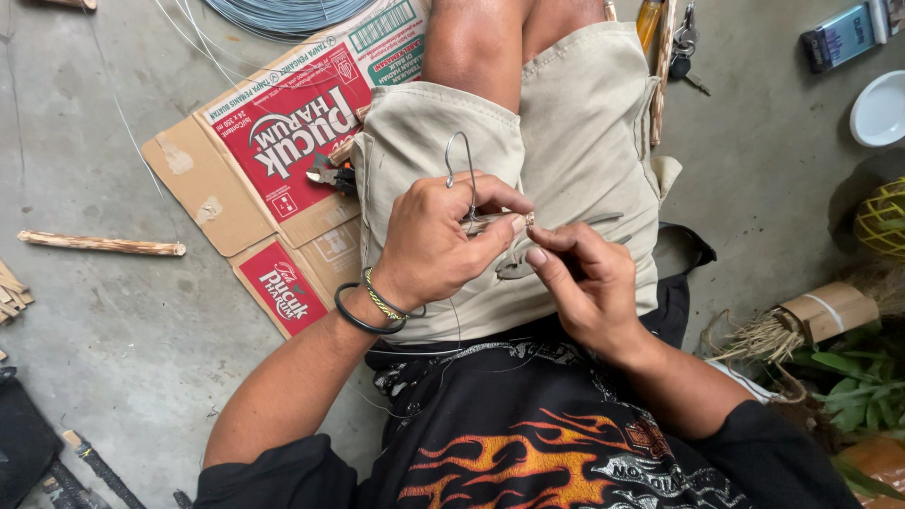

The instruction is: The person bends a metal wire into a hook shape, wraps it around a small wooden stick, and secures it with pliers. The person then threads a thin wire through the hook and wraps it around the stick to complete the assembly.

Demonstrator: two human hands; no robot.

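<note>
Over my lap, my left hand (436, 236) pinches a short bamboo stick (497, 222) together with a thin grey wire (462, 168) that loops up above the knuckles. Two bracelets circle that wrist. My right hand (584, 278) meets it from the right, its fingertips closed on the end of the same stick and wire. Both hands hover above my beige shorts (584, 132). Most of the stick is hidden inside the left fingers.
A flattened red-and-brown cardboard box (283, 141) lies on the concrete floor, with pliers (330, 174) beside my thigh. A wire coil (283, 14) sits at the top, a bamboo stick (99, 245) at left, a white bowl (879, 108) and green plant stems (848, 377) at right.
</note>
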